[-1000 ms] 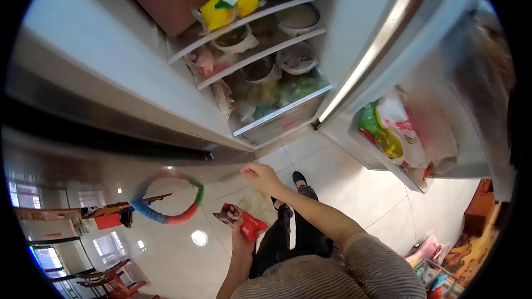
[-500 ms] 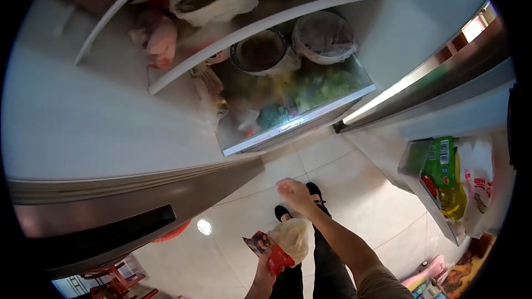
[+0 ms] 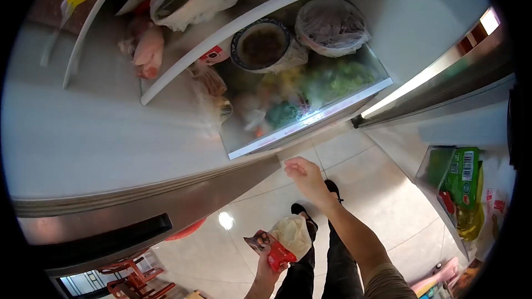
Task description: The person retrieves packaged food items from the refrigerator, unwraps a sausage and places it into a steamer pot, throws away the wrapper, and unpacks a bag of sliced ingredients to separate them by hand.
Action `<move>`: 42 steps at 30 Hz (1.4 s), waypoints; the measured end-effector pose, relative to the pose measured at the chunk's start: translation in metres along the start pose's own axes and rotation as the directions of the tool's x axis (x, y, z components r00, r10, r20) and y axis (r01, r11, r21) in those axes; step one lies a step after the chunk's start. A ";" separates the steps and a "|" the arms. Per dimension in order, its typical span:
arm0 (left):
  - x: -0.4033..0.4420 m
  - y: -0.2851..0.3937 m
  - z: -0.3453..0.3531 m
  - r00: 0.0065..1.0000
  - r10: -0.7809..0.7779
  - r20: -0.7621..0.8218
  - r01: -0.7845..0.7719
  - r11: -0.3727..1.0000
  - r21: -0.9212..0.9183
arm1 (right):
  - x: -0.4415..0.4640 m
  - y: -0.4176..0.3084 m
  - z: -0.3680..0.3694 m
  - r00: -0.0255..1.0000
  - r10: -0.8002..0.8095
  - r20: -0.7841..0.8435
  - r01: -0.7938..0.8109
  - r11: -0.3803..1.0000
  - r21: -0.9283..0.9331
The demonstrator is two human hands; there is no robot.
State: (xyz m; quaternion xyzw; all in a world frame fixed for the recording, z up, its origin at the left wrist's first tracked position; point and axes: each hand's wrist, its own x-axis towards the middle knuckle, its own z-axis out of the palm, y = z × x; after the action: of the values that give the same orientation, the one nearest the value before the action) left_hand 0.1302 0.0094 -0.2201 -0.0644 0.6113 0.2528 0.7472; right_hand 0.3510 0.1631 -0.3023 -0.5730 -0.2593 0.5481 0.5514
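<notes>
One red packet [image 3: 281,256] on the near side, left hand [image 3: 268,269] closed round it, pale bag [image 3: 293,233] against its right; right hand [image 3: 305,176] a bit farther, loosely curled, can't tell if it's holding anything, open fridge [image 3: 111,138] beyond

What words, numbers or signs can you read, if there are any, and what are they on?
There are none I can read for sure.
Red packet, in the left hand: pale marks, too small to read.
Green packet, on the right: a barcode, its numbers too small.
White bag, beside it: red writing, too blurred.
Fridge strip: faint marks, too blurred.
</notes>
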 end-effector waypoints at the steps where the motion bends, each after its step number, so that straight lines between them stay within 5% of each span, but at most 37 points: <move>1: 0.000 0.001 0.003 1.000 -0.009 -0.012 0.009 1.000 -0.012 | 0.000 -0.001 -0.001 1.000 -0.010 -0.010 0.010 0.999 0.033; 13: 0.021 -0.015 -0.007 0.986 -0.108 0.127 0.122 0.987 -0.102 | 0.032 -0.059 -0.004 0.943 -0.301 -0.140 0.301 0.953 -0.028; 20: 0.030 -0.018 -0.005 0.985 -0.133 0.106 0.141 0.987 -0.072 | 0.046 -0.064 -0.020 0.970 -0.227 -0.088 0.185 0.921 -0.341; 26: 0.036 -0.018 -0.019 0.989 -0.147 0.033 0.148 0.989 -0.030 | 0.051 -0.059 -0.025 0.860 -0.483 -0.165 0.342 0.785 -0.516; 32: 0.030 -0.020 -0.005 0.992 -0.094 0.079 0.087 0.992 0.088 | 0.051 -0.057 -0.026 0.869 -0.462 -0.176 0.292 0.768 -0.570; 42: -0.020 -0.010 0.022 0.971 -0.066 0.229 0.067 0.998 0.004 | 0.043 -0.079 -0.020 0.937 -0.324 -0.133 0.126 0.664 -0.737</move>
State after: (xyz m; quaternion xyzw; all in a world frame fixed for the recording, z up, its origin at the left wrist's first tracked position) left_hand 0.1516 0.0033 -0.1985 -0.0566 0.5183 0.2345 0.8205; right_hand 0.4051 0.2156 -0.2491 -0.7703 -0.4493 0.2523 0.3757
